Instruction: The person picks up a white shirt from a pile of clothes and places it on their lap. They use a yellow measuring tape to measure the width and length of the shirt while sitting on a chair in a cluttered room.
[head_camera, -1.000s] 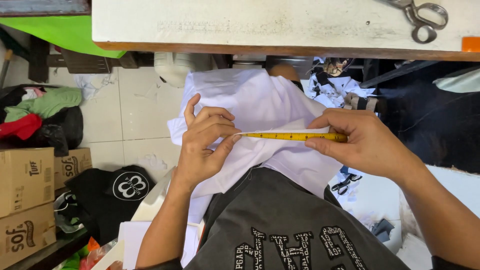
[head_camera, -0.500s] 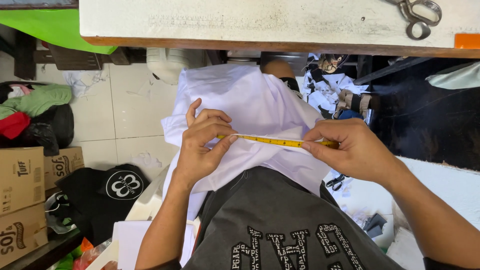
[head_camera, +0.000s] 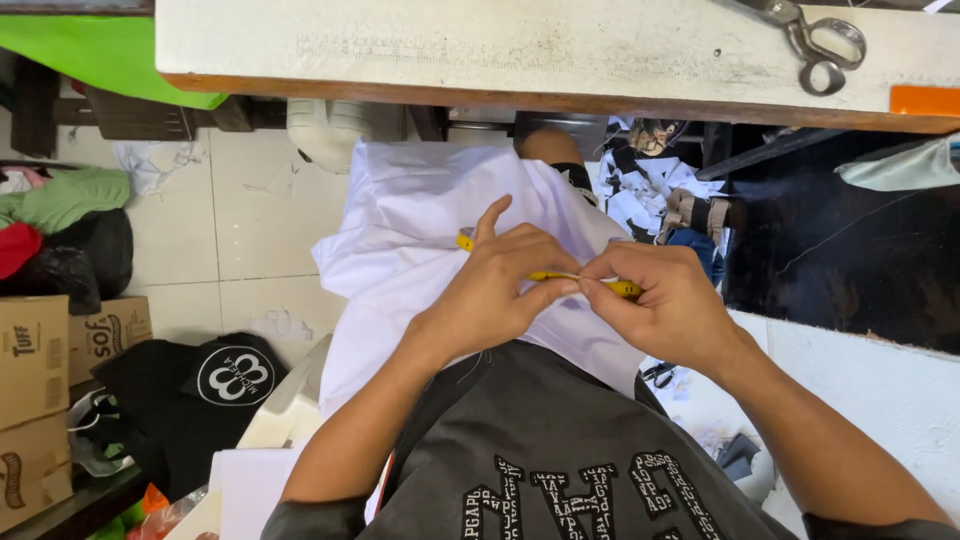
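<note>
Left hand: the left hand (head_camera: 495, 290) lies on the white folded cloth (head_camera: 420, 225) in the lap, its grip pinching the yellow measuring tape (head_camera: 560, 277) between thumb and fingers.
Right hand: the right hand (head_camera: 670, 300) sits at 3 o'clock of the left, touching it, its grip clenched on the tape's other end.
Tape: a short stretch shows between the two hands, flat on the cloth.
Counter: the worn white wooden counter (head_camera: 500, 50) runs at 12 o'clock, with metal scissors (head_camera: 815, 40) at its right.
Floor: brown cardboard boxes (head_camera: 40, 370) stand at 9 o'clock.
</note>
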